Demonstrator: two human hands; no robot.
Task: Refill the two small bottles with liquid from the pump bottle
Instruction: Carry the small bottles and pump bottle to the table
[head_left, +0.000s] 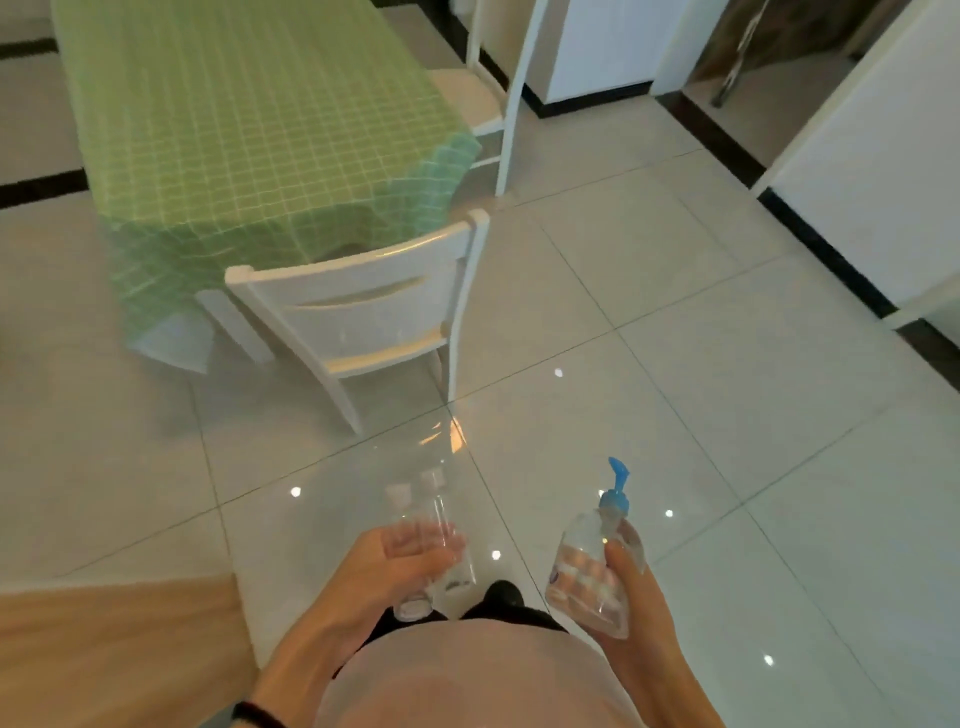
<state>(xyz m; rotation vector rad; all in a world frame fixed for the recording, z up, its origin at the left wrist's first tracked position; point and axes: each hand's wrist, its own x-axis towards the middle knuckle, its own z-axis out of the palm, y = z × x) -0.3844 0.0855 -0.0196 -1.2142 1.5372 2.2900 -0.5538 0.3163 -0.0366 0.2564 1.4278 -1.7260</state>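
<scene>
Pump bottle (584, 551): clear, rounded plastic body with a blue pump head (616, 488). It is held slightly tilted in the air at lower right, above the glossy white tiled floor (727, 364). The liquid level is hard to read.
Small bottles (434, 519): two slim, clear plastic bottles lying side by side and touching, tops pointing away from the person. The caps appear to be on.
Left hand (400, 566): fingers curled round both small bottles, gripping them as a pair.
Right hand (631, 577): thumb and fingers wrapped round the pump bottle's body.
Table (249, 130): draped in a green checked cloth, ahead and well apart from both hands. A white wooden chair (353, 312) stands at its near end.
Step in hand: judged to be carrying the three bottles to a work surface, with no filling begun.
Next move: probably calls for standing the bottles on the table to free a hand, then uncapping one small bottle and bringing the nozzle over its narrow neck.
</scene>
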